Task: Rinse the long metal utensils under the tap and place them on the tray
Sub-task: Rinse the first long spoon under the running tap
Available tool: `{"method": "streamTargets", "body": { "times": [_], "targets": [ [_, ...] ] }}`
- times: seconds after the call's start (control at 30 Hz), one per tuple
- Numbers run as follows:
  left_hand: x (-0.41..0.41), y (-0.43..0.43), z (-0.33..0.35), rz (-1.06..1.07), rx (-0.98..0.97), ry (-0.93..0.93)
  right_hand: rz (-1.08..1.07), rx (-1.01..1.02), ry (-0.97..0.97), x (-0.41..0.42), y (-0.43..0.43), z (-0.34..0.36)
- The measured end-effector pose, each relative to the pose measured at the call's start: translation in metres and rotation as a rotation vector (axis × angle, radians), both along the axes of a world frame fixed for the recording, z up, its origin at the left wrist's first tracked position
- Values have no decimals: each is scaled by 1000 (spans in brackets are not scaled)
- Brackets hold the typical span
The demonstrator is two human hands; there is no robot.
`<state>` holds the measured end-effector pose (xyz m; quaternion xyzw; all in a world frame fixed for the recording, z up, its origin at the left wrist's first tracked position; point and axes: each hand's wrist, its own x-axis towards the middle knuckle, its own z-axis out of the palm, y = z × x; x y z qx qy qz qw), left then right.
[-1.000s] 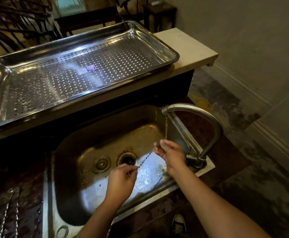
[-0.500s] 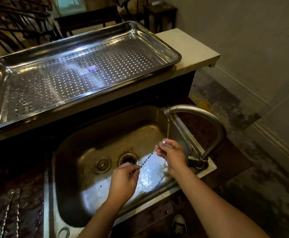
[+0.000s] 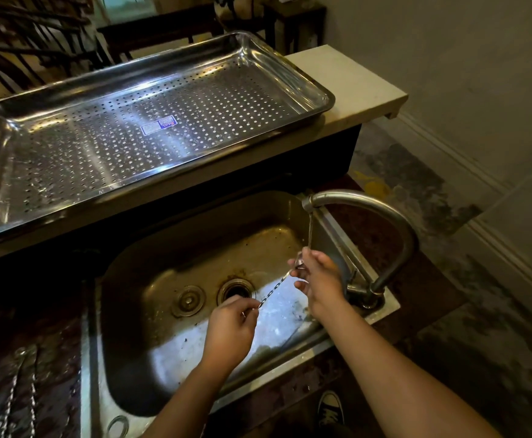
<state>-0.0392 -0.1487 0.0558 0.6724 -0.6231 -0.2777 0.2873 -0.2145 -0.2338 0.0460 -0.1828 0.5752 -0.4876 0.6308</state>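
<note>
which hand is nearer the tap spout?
Right. The right hand sits just below the tap spout, in the stream; the left hand is farther off, near the drain, holding the utensil.

Dim, warm-lit room. A pale plastered wall (image 3: 448,58) closes the right side, meeting a mottled, stained floor (image 3: 416,188) along a moulded skirting board (image 3: 457,156). A cream stone ledge (image 3: 353,86) ends short of the wall above a dark cabinet face (image 3: 337,159). Beyond the ledge stand dark wooden chairs (image 3: 21,49) at the upper left, a dark table (image 3: 163,26) and a small dark side table (image 3: 293,14); a dark speckled worktop (image 3: 53,311) occupies the lower left
</note>
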Motion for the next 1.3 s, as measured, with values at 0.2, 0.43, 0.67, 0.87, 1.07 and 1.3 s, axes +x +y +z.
{"method": "streamTargets", "body": {
  "times": [0.2, 0.43, 0.67, 0.87, 1.07, 1.3],
  "targets": [
    [2, -6, -8, 43, 60, 70, 76, -6, 38, -6, 2, 3],
    [-3, -10, -18, 91, 158, 207, 166, -64, -80, -7, 6, 2],
    [-12, -16, -20, 174, 302, 459, 187, -76, 93, -8, -1, 14],
    [-16, -15, -22, 193, 371, 561, 274, -111, 190, -6, 7, 16],
    [-25, -16, -18, 141, 400, 670, 218, -173, 87, -10, 5, 16],
    [-25, -13, -18, 128, 425, 761, 258, -118, 14, -13, 2, 17]
  ]
}}
